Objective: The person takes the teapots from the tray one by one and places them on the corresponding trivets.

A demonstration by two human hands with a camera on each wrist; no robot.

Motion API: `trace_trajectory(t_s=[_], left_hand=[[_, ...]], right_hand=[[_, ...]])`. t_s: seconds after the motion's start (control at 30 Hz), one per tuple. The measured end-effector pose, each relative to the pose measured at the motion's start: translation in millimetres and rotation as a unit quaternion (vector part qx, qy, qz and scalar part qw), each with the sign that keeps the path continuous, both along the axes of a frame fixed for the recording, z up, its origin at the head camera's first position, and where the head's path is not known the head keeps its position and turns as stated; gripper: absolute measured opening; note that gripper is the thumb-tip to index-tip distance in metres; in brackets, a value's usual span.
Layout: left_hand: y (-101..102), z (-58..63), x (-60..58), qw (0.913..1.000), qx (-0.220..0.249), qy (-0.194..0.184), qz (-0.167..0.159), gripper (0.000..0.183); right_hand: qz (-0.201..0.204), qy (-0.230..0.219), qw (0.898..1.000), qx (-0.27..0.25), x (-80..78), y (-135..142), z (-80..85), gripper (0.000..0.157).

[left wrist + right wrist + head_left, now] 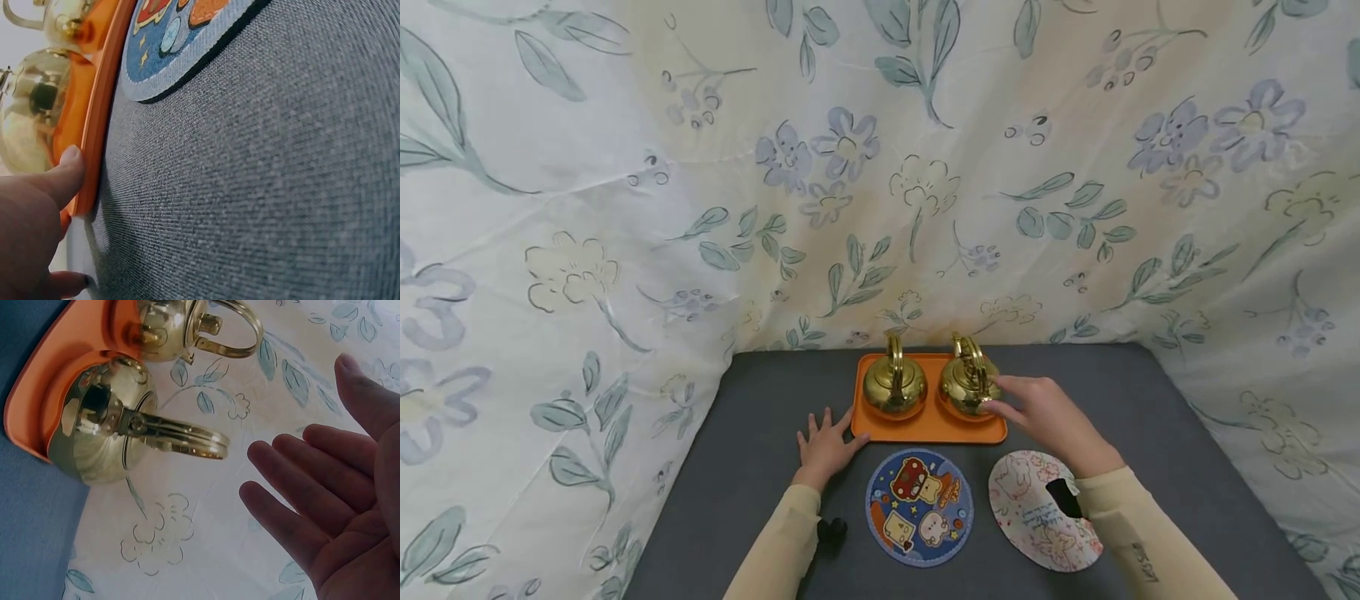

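Two shiny gold kettles with upright handles stand side by side on an orange tray (880,431): a left kettle (880,392) and a right kettle (953,388). My left hand (826,450) rests at the tray's front left corner, fingers spread. In the left wrist view its thumb (70,172) lies against the tray rim. My right hand (1052,417) reaches to the right side of the right kettle, thumb and fingers apart. The right wrist view shows that hand (340,519) with extended fingers and nothing in it, facing the kettle's handle (181,437).
In front of the tray lie a round blue mat (919,508) with cartoon figures and a round white and pink mat (1018,512), partly covered by my right wrist. A grey cloth surface (760,417) is under everything. Floral curtains (925,250) hang behind and at both sides.
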State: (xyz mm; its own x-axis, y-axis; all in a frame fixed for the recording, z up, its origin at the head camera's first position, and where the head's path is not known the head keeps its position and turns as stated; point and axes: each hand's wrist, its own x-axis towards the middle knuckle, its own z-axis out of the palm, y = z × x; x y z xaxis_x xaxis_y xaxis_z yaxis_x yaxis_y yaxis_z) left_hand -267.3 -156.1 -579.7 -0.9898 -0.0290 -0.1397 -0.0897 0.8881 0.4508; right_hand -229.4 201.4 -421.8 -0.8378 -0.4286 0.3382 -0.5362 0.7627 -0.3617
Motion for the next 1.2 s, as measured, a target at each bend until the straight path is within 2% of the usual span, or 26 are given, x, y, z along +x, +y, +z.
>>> trace_trajectory(t_s=[0.23,0.63,0.77,0.93,1.2], left_hand=[[-4.6,-2.4,-1.5,0.9999,-0.007,0.002,-0.008,0.074],[-5.8,-2.3,-1.3,0.9999,-0.008,-0.010,-0.005,0.074],[-5.6,-0.9,-2.1,0.9999,-0.004,-0.011,-0.004,0.074],[-4.4,1.7,-1.9,0.9999,-0.001,-0.011,-0.002,0.073],[-3.9,0.7,-1.9,1.0000,-0.001,-0.007,0.000,0.074]], right_hand=[[0.011,-0.002,1.000,-0.001,1.0,-14.2,-2.0,0.046],[0.022,-0.008,1.000,-0.004,-11.2,-34.5,2.6,0.047],[0.031,-0.015,0.999,-0.002,-17.4,-41.0,2.9,0.042],[0.036,-0.025,0.999,-0.001,-26.5,-49.3,0.5,0.020],[0.027,-0.033,0.999,0.002,-35.1,-62.6,-4.9,0.023]])
